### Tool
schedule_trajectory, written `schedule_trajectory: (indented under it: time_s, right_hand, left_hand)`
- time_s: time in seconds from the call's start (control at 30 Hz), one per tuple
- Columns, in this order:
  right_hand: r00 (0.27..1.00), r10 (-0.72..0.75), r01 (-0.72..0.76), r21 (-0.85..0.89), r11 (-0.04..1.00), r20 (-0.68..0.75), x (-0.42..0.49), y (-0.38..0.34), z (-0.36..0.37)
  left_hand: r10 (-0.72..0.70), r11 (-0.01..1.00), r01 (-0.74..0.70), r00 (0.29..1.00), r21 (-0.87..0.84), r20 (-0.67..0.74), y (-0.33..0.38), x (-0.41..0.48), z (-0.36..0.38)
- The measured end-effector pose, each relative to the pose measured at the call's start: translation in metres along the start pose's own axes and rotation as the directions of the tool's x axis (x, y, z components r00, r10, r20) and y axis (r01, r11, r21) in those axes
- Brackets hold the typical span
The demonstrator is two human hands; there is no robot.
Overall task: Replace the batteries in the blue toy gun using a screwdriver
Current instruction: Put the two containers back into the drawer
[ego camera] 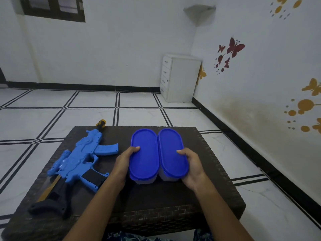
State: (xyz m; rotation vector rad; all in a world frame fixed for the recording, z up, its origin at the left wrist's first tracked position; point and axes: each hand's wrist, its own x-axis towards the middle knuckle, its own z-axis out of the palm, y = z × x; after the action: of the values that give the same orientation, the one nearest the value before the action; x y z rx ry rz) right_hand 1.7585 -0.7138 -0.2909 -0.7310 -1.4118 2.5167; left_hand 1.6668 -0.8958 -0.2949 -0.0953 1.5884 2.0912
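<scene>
The left hand (124,162) grips the left blue-lidded container (144,157); the right hand (192,165) grips the right blue-lidded container (172,153), the two touching. The blue toy gun (81,157) lies left of the left hand, near the wicker table (217,185) edge; bare tabletop right of the right hand.

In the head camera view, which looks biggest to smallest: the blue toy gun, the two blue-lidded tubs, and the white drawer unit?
1. Blue plastic toy gun with black stock
2 and 3. Left oval blue-lidded tub and right oval blue-lidded tub: alike, no ranking.
White drawer unit looks similar in size to a tub, but stands far off, so unsure.
</scene>
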Motion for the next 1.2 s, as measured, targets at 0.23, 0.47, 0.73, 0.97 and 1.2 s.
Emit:
schedule_trajectory:
  time_s: [0.23, 0.47, 0.73, 0.97, 1.2]
  right_hand:
    - [0.993, -0.120, 0.119, -0.264, 0.957, 0.014, 0.002, -0.001, 0.004]
    - [0.986, -0.165, 0.169, -0.247, 0.954, 0.038, 0.009, -0.015, -0.009]
    - [0.990, -0.131, 0.116, -0.242, 0.963, -0.045, 0.015, -0.015, -0.014]
    - [0.993, -0.080, 0.053, -0.289, 0.956, -0.081, 0.026, -0.022, -0.022]
    - [0.992, -0.001, -0.034, -0.268, 0.963, -0.128, 0.052, -0.033, -0.024]
  left_hand:
    - [0.015, 1.000, -0.015, 0.999, 0.011, -0.035, 0.000, 0.003, 0.001]
    - [0.005, 1.000, -0.005, 1.000, -0.027, -0.002, -0.002, 0.013, 0.012]
    - [-0.023, 0.999, 0.021, 0.999, -0.039, -0.039, -0.010, 0.010, 0.024]
    - [-0.030, 0.999, 0.026, 0.994, -0.045, -0.100, -0.021, 0.020, 0.032]
    - [-0.128, 0.991, 0.126, 0.988, -0.034, -0.083, -0.013, 0.044, 0.036]
